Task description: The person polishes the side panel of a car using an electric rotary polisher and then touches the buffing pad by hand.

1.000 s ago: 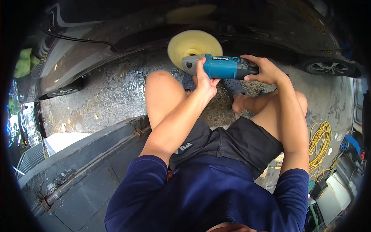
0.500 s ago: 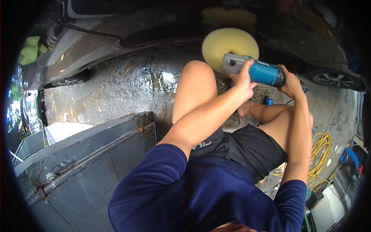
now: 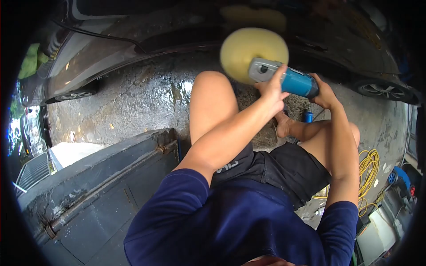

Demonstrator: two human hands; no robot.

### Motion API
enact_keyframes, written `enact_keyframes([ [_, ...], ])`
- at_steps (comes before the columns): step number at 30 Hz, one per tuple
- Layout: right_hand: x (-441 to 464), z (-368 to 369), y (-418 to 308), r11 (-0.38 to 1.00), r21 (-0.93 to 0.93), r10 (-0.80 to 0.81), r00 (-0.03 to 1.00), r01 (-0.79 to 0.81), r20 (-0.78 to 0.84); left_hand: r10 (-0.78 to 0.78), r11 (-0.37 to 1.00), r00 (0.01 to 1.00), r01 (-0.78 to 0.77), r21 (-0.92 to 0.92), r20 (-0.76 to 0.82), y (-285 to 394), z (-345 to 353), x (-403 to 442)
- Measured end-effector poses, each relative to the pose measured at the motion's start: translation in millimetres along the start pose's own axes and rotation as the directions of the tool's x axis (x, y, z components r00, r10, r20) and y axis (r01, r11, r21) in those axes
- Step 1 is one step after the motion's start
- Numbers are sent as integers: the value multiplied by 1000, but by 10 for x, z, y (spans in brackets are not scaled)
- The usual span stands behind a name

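Observation:
A teal and grey polisher with a round yellow pad is held in both hands. My left hand is wrapped round its grey head end, thumb along the side. At the rear, dark end, my right hand grips the body. The pad faces the lower side of a dark, glossy car, where a yellow reflection shows. Whether the pad touches the paint cannot be made out.
A blue bottle stands by my foot. Coiled yellow cord lies on the right of the wet concrete floor. A grey metal gate is at lower left. A green cloth hangs at far left.
The polisher has moved right overall along the car, then slightly back left in the last half second. My hands and knees shifted with it, and both hands keep their grip.

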State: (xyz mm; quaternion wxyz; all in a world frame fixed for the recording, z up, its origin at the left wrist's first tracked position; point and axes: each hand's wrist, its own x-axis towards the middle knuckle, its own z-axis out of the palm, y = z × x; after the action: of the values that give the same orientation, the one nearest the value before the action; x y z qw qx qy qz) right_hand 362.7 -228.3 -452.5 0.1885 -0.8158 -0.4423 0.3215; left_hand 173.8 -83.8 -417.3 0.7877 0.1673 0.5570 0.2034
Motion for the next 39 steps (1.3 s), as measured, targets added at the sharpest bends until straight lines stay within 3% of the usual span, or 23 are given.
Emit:
enact_keyframes([
  [3,248,114,-245,997,-18,-69,996,70,49,33,999,999,-34,-42,-30,228,-215,65],
  [7,559,344,-677,987,33,-159,984,157,82,104,994,994,-102,-48,41,555,-686,343],
  [14,1000,830,-1417,946,0,-323,942,324,92,199,980,978,-198,26,-68,1215,-1217,138],
  [21,1150,1108,-2094,953,-80,-280,951,292,127,266,963,945,-270,2,-189,1620,-1649,205],
  [28,985,985,-2017,962,-113,-236,966,247,105,237,971,953,-235,30,-190,1520,-1573,226],
  [35,741,744,-1434,975,-142,-160,984,170,75,164,983,979,-151,103,-125,1046,-1255,388],
  [39,564,592,-1148,985,-110,-130,989,137,63,152,988,979,-146,55,-138,827,-950,250],
])
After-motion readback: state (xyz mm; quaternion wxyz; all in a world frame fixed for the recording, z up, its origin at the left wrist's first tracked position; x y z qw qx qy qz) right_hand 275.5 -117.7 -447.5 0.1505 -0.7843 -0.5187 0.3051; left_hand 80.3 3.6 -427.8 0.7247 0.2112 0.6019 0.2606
